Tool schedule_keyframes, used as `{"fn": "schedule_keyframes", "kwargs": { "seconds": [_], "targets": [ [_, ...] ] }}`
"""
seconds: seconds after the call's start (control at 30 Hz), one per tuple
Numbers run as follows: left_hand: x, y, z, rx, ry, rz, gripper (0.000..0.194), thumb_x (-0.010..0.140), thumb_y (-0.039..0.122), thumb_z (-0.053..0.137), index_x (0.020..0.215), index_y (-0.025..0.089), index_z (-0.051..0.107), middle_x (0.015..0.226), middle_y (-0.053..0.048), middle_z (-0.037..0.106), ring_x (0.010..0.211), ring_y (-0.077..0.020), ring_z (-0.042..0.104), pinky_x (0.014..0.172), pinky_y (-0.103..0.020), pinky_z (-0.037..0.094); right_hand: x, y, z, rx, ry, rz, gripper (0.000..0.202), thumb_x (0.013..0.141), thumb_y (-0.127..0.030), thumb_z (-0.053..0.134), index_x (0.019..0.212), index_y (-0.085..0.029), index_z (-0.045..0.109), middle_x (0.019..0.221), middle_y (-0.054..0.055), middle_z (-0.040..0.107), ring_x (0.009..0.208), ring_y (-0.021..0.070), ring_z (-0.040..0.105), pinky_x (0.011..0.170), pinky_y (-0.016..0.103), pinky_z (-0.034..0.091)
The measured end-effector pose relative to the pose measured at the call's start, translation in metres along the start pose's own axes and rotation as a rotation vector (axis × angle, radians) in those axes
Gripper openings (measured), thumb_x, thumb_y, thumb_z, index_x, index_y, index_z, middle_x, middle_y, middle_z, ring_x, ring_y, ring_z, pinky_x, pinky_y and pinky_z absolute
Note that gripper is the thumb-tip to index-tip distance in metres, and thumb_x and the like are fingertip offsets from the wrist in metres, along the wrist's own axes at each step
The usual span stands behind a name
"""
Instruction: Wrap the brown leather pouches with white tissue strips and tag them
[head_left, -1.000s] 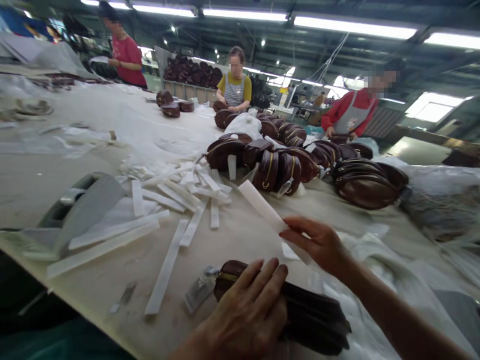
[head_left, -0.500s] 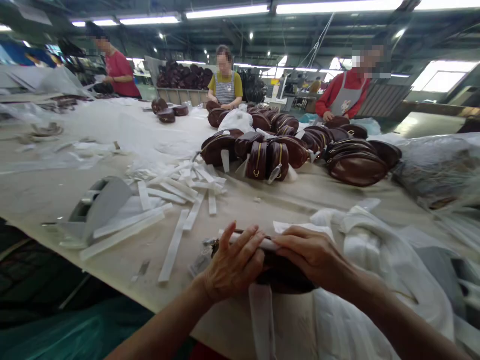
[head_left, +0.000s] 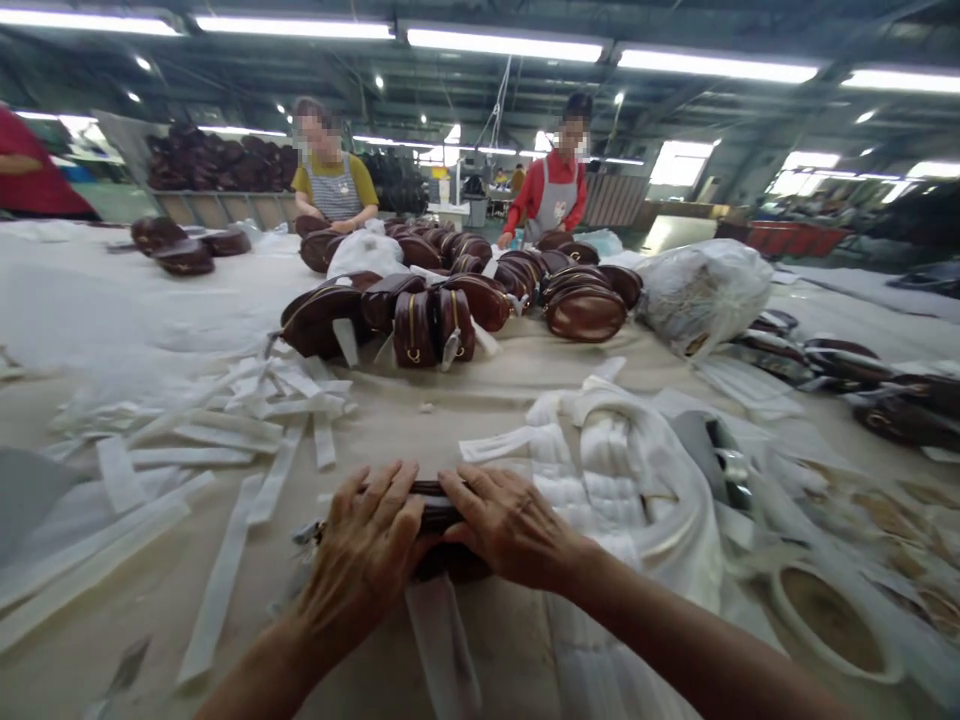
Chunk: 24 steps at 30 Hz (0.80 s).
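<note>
A dark brown bag [head_left: 439, 515] lies on the table close to me, mostly covered by my hands. My left hand [head_left: 367, 535] is wrapped over its left part, fingers close together. From the right, my right hand [head_left: 510, 520] presses over the bag's top, its fingers bent onto the dark edge. A white strip [head_left: 442, 640] hangs out below the bag toward me. Small metal parts show at the bag's left end. White wrapping material [head_left: 592, 450] lies just right of my right hand.
Finished brown bags [head_left: 435, 325] stand across the table's middle. White strips [head_left: 225, 560] are scattered at left. A tape dispenser [head_left: 709, 455] and a tape roll [head_left: 836, 620] are at right. A stuffed clear plastic bag [head_left: 705, 290] lies behind. Two people in aprons stand opposite.
The view has turned to the right. Both hands now lie over the bag's top edge, and the white strip that was under my fingers there no longer shows.
</note>
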<state>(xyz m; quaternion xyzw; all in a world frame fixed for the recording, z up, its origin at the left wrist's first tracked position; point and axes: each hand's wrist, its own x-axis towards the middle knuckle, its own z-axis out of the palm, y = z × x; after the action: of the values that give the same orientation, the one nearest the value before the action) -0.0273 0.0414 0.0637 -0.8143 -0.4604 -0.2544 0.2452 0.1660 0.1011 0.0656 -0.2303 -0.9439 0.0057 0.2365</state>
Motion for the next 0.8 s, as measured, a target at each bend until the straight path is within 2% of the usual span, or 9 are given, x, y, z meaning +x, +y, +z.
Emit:
{"fn": "schedule_keyframes", "kwargs": {
  "seconds": [0.1,0.2,0.3,0.37,0.47,0.53,0.63,0.73,0.8],
  "targets": [
    [0.007,-0.007,0.004,0.007,-0.057,0.076,0.022,0.094,0.03,0.042,0.092,0.011,0.052,0.112,-0.018,0.06,0.105,-0.0294,0.057,0.092,-0.047,0.041,-0.001,-0.004,0.003,0.01,-0.016,0.02,0.047,0.095,-0.04,0.037,0.128,-0.008,0.047,0.111,0.017,0.062,0.093,0.024,0.06,0.081,0.038,0.048],
    [0.009,-0.016,0.006,-0.038,-0.095,0.109,0.032,0.095,0.036,0.038,0.106,0.01,0.051,0.101,-0.015,0.062,0.091,-0.0248,0.061,0.078,-0.037,0.047,0.0,0.003,0.002,0.166,-0.009,0.043,0.043,0.096,-0.038,0.034,0.127,-0.013,0.05,0.114,0.013,0.062,0.097,0.0208,0.059,0.085,0.034,0.047],
    [0.006,-0.019,0.005,-0.042,-0.088,0.11,0.03,0.096,0.033,0.04,0.113,0.011,0.05,0.095,-0.011,0.063,0.082,-0.0213,0.06,0.073,-0.033,0.047,-0.005,0.033,0.005,0.28,-0.055,0.292,0.036,0.098,-0.028,0.03,0.122,-0.019,0.054,0.115,0.006,0.063,0.104,0.0143,0.057,0.09,0.027,0.044],
    [0.005,-0.017,0.003,-0.02,-0.066,0.119,0.03,0.096,0.031,0.04,0.113,0.009,0.051,0.094,-0.011,0.063,0.082,-0.021,0.06,0.073,-0.033,0.047,-0.011,0.062,0.014,0.229,-0.073,0.505,0.032,0.094,-0.022,0.039,0.119,-0.017,0.057,0.119,0.009,0.061,0.111,0.0175,0.052,0.095,0.031,0.04],
    [0.004,-0.012,-0.001,0.008,-0.077,0.127,0.034,0.096,0.031,0.038,0.116,0.006,0.05,0.093,-0.011,0.063,0.079,-0.0204,0.059,0.07,-0.033,0.047,-0.019,0.102,0.033,0.196,-0.077,0.599,0.032,0.081,-0.009,0.051,0.11,-0.013,0.062,0.12,0.016,0.059,0.115,0.0263,0.047,0.097,0.041,0.033],
    [0.004,-0.01,-0.004,0.009,-0.084,0.114,0.035,0.096,0.031,0.037,0.117,0.005,0.048,0.093,-0.011,0.063,0.078,-0.0201,0.059,0.07,-0.032,0.047,-0.021,0.118,0.045,0.228,-0.071,0.631,0.026,0.076,-0.004,0.051,0.095,-0.013,0.067,0.108,0.016,0.064,0.108,0.0262,0.05,0.095,0.041,0.032],
    [0.003,-0.007,-0.006,-0.01,-0.088,0.085,0.035,0.097,0.032,0.035,0.116,0.005,0.048,0.092,-0.011,0.063,0.078,-0.0199,0.059,0.069,-0.033,0.047,-0.014,0.124,0.055,0.313,0.009,0.728,0.016,0.078,-0.01,0.052,0.072,-0.014,0.066,0.088,0.013,0.067,0.096,0.0241,0.054,0.088,0.038,0.035],
    [0.003,-0.007,-0.007,-0.048,-0.109,0.052,0.034,0.097,0.034,0.033,0.112,0.007,0.049,0.09,-0.01,0.063,0.077,-0.0204,0.059,0.069,-0.033,0.047,0.002,0.117,0.054,0.477,0.145,0.838,0.023,0.083,-0.028,0.052,0.07,-0.015,0.065,0.074,0.007,0.065,0.08,0.0206,0.056,0.074,0.033,0.04],
    [0.004,-0.008,-0.007,-0.08,-0.139,0.027,0.034,0.097,0.036,0.032,0.11,0.009,0.049,0.089,-0.01,0.063,0.076,-0.0207,0.059,0.068,-0.034,0.047,0.016,0.106,0.048,0.643,0.208,0.862,0.03,0.08,-0.041,0.054,0.07,-0.015,0.065,0.065,0.003,0.061,0.066,0.0165,0.054,0.063,0.029,0.04]
  ]
}}
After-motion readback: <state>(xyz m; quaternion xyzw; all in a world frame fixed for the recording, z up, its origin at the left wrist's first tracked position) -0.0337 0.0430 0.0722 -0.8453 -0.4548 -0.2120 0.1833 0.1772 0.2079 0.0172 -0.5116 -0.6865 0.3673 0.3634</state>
